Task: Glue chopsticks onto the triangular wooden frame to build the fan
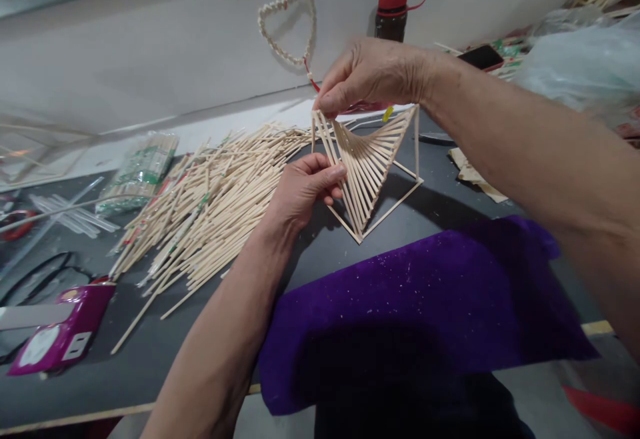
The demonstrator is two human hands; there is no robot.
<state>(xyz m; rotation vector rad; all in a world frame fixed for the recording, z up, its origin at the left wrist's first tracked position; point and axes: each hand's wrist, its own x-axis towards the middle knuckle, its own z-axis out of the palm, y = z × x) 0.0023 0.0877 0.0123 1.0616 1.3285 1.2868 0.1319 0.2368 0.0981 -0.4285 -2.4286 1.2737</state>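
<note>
A twisted frame built of thin wooden sticks stands on the dark table, its slats fanned into a curved surface. My left hand is closed at its left side, thumb and fingers pinching one of the slanting sticks. Above, my right hand pinches the top left corner of the frame with thumb and fingertips; the fingers partly hide what lies between them. Left of the frame spreads a large loose pile of wooden sticks.
A purple cloth covers the table's near edge. At left lie a packaged stick bundle, clear glue sticks and a magenta device. Behind stand a red-capped bottle and a hanging heart; a phone lies right.
</note>
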